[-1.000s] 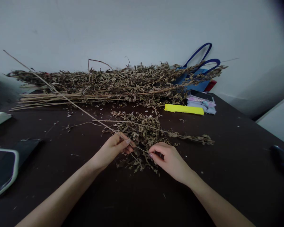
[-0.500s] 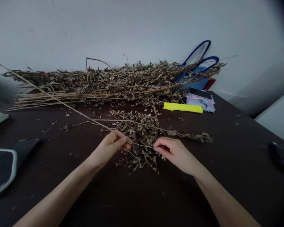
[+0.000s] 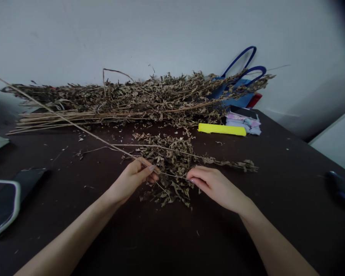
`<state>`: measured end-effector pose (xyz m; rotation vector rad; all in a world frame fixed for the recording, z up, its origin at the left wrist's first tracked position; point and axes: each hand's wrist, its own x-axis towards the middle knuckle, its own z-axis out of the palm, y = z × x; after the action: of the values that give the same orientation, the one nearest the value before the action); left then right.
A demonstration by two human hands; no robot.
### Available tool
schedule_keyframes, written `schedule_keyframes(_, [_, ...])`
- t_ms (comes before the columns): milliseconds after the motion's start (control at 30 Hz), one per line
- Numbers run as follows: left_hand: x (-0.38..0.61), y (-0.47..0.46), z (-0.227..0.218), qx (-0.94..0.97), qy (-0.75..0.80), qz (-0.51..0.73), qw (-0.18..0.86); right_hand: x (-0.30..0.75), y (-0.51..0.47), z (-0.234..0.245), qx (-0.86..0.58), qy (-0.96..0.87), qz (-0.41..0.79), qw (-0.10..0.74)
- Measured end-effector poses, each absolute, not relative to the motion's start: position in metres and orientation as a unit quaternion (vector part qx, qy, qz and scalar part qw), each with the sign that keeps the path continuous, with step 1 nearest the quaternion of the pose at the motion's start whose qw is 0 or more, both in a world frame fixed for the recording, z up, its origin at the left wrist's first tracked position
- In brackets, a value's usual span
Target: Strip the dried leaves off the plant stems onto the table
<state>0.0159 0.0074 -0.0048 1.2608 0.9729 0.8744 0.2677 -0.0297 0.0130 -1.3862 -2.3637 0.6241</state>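
Observation:
A long dried plant stem (image 3: 86, 131) slants from the upper left down to the middle of the table. My left hand (image 3: 133, 177) is closed around it near its lower end, thumb pressed on top. From there a thin part of the stem runs right to my right hand (image 3: 208, 182), whose thumb and fingers pinch it. Beneath and between both hands lies a heap of crumpled dried leaves (image 3: 172, 153). Another dried stalk (image 3: 218, 162), leafy at its right end, rests across the heap.
A large bundle of dried stalks (image 3: 126, 103) lies along the wall. Behind its right end stands a blue bag (image 3: 241, 97). A yellow roll (image 3: 222, 129) and a phone (image 3: 243, 112) on folded cloth lie at right. More devices, one a white-framed object (image 3: 16, 199), lie at left.
Both hands keep their hold on the stem, almost in place. My right hand has turned very slightly. The whole view has shifted a little.

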Motion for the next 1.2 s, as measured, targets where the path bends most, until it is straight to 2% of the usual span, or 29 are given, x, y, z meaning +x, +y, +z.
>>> schedule_keyframes(267, [0.016,0.007,-0.006,0.545,0.418,0.371,0.625,0.266,-0.031,0.015,-0.435,-0.869,0.197,0.126])
schedule_keyframes(533, [0.016,0.008,-0.006,0.548,0.419,0.373,0.621,0.267,-0.032,0.014,-0.460,-0.851,0.219,0.128])
schedule_keyframes(733, [0.014,0.010,-0.005,0.527,0.418,0.382,0.634,0.261,-0.031,0.010,-0.472,-0.857,0.157,0.136])
schedule_keyframes(833, [0.010,0.015,-0.003,0.505,0.421,0.409,0.632,0.264,-0.027,0.006,-0.507,-0.838,0.118,0.164])
schedule_keyframes(933, [0.008,0.017,-0.003,0.501,0.417,0.414,0.635,0.267,-0.024,0.003,-0.532,-0.811,0.135,0.202])
schedule_keyframes(1033, [0.009,0.015,-0.003,0.518,0.413,0.391,0.639,0.269,-0.023,0.002,-0.528,-0.808,0.156,0.210])
schedule_keyframes(1200, [0.013,0.008,-0.002,0.553,0.412,0.338,0.640,0.268,-0.023,0.004,-0.538,-0.789,0.112,0.275])
